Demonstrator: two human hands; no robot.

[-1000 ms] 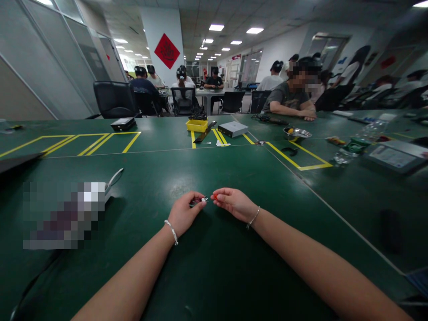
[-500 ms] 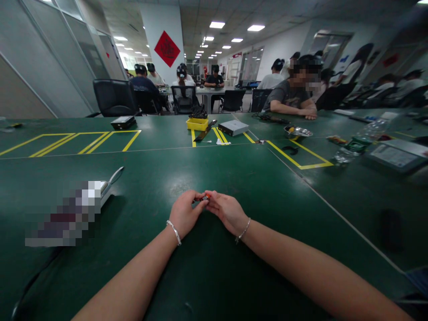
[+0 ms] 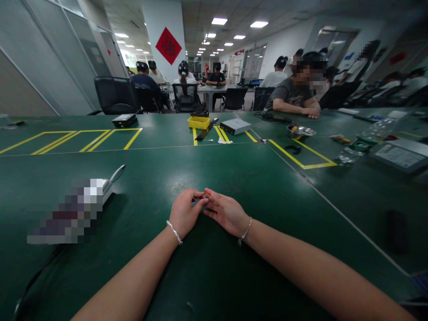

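Observation:
A small orange-and-silver object (image 3: 206, 195) sits between my fingertips above the green table (image 3: 207, 171); its kind is too small to make out. From the left, my left hand (image 3: 186, 207) pinches it between thumb and fingers. My right hand (image 3: 228, 211) meets it from the other side, with thumb and index fingertip closed on it and the lower fingers slightly parted. Part of the object is covered by the fingers. Each wrist wears a silver bracelet.
A pixelated device (image 3: 72, 214) with a cable lies at left. Farther back are a yellow tray (image 3: 198, 122), a grey box (image 3: 235, 126), a metal bowl (image 3: 301, 131) and a plastic bottle (image 3: 359, 145). A person (image 3: 294, 96) sits across at the right, arms on the table.
My right hand's lower fingers have parted a little from the small object and more of it shows. The whole view has shifted slightly. My left hand keeps its pinch.

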